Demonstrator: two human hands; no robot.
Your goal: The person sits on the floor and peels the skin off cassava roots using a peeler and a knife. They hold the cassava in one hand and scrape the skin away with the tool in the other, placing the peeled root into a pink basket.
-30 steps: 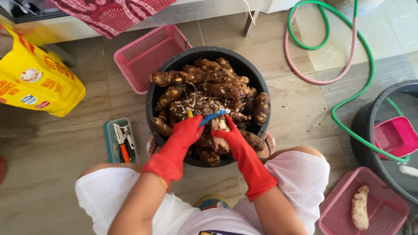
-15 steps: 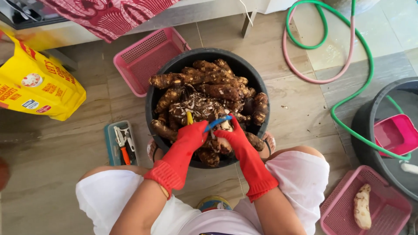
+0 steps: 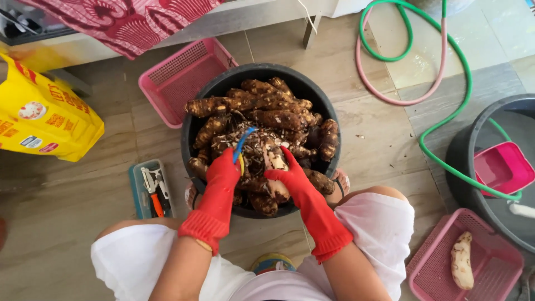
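Note:
A black tub (image 3: 312,92) between my knees is piled with brown, unpeeled cassava roots (image 3: 262,106) and peel scraps. Both hands wear red rubber gloves. My left hand (image 3: 224,170) grips a blue and yellow peeler (image 3: 242,146) over the pile. My right hand (image 3: 288,177) holds a partly peeled root (image 3: 274,160), pale where the skin is off, just above the tub's near side. The peeler's blade sits against that root's upper end.
An empty pink basket (image 3: 181,78) stands behind the tub at left. A pink basket (image 3: 490,262) at lower right holds one peeled root (image 3: 461,261). A yellow sack (image 3: 42,114) lies left, a small blue tool tray (image 3: 149,188) by my knee, a green hose (image 3: 446,100) and dark basin (image 3: 496,167) right.
My left hand has shifted the peeler a little along the root I hold; my right hand has kept its grip, with the root turned slightly. The view has drifted a bit.

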